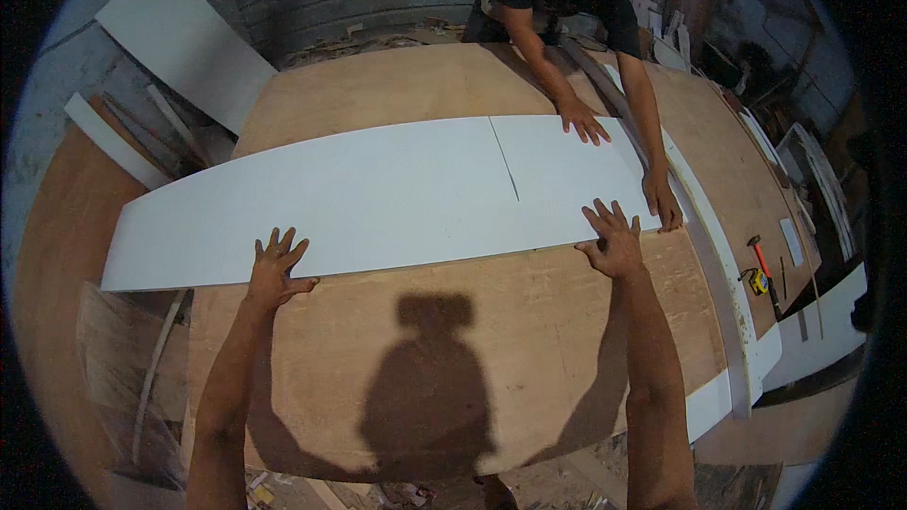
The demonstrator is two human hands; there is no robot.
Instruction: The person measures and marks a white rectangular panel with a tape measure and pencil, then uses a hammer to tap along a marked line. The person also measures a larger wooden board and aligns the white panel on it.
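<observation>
A long white board [378, 198] lies flat across a brown plywood sheet [529, 359]. My left hand [274, 269] rests on the board's near edge toward its left end, fingers spread. Near the right end, my right hand [614, 241] lies on the same edge, its fingers also spread over the white face. A thin dark line [504, 159] runs partway across the board from its far edge. Opposite me a co-worker presses one hand [584, 119] on the board's far right part and holds the other hand [663, 200] at its right end.
A long pale strip [723, 264] runs along the right side, past the board's end. Beyond it lie a hammer [763, 260] with an orange-red part and a yellow tape measure [758, 281]. Another white panel [189, 42] leans at the back left. Wood scraps [378, 493] litter the floor.
</observation>
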